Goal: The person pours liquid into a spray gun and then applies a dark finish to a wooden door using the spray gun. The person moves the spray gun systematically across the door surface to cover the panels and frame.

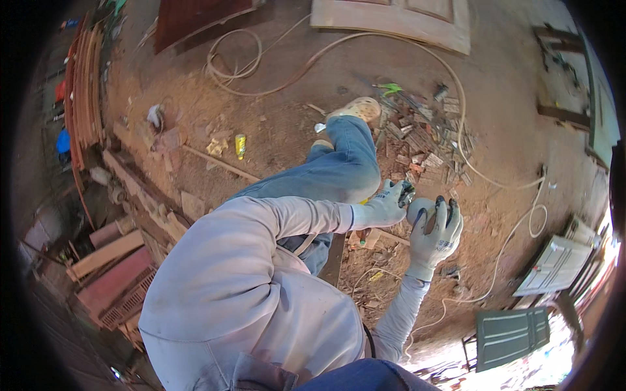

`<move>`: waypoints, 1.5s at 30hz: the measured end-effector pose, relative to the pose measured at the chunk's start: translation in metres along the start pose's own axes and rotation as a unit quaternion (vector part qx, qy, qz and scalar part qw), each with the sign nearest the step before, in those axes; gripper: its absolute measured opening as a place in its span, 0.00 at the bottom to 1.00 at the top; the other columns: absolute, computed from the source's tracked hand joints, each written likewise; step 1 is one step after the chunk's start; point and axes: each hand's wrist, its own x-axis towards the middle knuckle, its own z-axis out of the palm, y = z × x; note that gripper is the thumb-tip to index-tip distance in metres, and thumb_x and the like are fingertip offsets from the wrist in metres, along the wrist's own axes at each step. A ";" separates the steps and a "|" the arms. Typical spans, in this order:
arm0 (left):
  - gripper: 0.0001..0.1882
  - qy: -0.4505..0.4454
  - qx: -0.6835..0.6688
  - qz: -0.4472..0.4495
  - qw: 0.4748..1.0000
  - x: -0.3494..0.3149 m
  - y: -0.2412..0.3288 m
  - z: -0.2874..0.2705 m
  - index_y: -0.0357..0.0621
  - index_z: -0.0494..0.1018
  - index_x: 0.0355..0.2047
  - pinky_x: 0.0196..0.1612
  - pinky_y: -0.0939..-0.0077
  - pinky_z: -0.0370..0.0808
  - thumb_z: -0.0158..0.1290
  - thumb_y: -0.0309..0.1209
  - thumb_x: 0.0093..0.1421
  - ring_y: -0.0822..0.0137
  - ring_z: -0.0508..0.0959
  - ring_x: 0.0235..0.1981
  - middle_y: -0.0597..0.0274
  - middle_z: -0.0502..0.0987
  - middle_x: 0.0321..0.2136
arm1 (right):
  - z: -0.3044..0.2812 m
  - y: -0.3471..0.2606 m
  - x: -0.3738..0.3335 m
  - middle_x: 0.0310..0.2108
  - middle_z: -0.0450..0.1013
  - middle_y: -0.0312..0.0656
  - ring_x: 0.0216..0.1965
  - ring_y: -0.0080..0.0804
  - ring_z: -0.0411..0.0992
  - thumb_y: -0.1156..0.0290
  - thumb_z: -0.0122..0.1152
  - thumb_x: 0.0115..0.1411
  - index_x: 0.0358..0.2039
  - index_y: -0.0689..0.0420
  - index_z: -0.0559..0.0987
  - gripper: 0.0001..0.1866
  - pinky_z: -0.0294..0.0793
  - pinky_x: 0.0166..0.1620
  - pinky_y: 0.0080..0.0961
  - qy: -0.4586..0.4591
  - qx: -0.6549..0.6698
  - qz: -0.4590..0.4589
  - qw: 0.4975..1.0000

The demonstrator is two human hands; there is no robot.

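Both gloved hands on a small rounded pale object point(417, 210), held over the dusty dirt floor point(287, 124). Right hand point(438, 233) in a knit grey glove is wrapped around it; left hand point(391, 202) pinches its edge. Splintery wood scraps point(424, 140) sit just behind, and a pale cable point(456, 98) loops around them.

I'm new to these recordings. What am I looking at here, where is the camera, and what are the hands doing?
No machine here: a person works with gloved hands. The one picture comes from a wide camera on the head, looking down, so straight edges bend near the rim. The left hand and right hand meet around a small round grey object; the right hand's grip wraps it, the left touches its side. What it is cannot be told. Below lies a dirt floor with wood scraps, a long pale cable and a sandalled foot.
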 end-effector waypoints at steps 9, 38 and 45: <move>0.38 0.093 -0.115 -0.056 0.987 -0.011 -0.089 -0.040 0.33 0.52 0.67 0.63 0.47 0.57 0.50 0.29 0.56 0.38 0.59 0.62 0.35 0.59 0.63 | 0.049 -0.093 0.055 0.53 0.70 0.52 0.56 0.54 0.67 0.58 0.64 0.57 0.55 0.55 0.75 0.27 0.68 0.54 0.47 -0.031 0.121 0.009 0.992; 0.24 0.405 -0.486 0.020 0.774 0.029 -0.128 -0.298 0.54 0.55 0.55 0.33 0.72 0.78 0.52 0.26 0.61 0.68 0.76 0.36 0.63 0.68 0.43 | 0.094 -0.128 0.005 0.38 0.74 0.48 0.40 0.50 0.73 0.65 0.53 0.66 0.44 0.54 0.75 0.10 0.74 0.42 0.43 -0.043 0.252 0.170 0.952; 0.21 0.294 -0.578 -0.060 0.759 0.076 -0.002 -0.212 0.61 0.62 0.52 0.27 0.75 0.75 0.56 0.34 0.61 0.68 0.80 0.37 0.68 0.74 0.45 | 0.109 -0.058 0.121 0.46 0.73 0.43 0.42 0.27 0.72 0.53 0.49 0.71 0.57 0.61 0.69 0.25 0.71 0.44 0.26 -0.039 0.710 0.432 0.555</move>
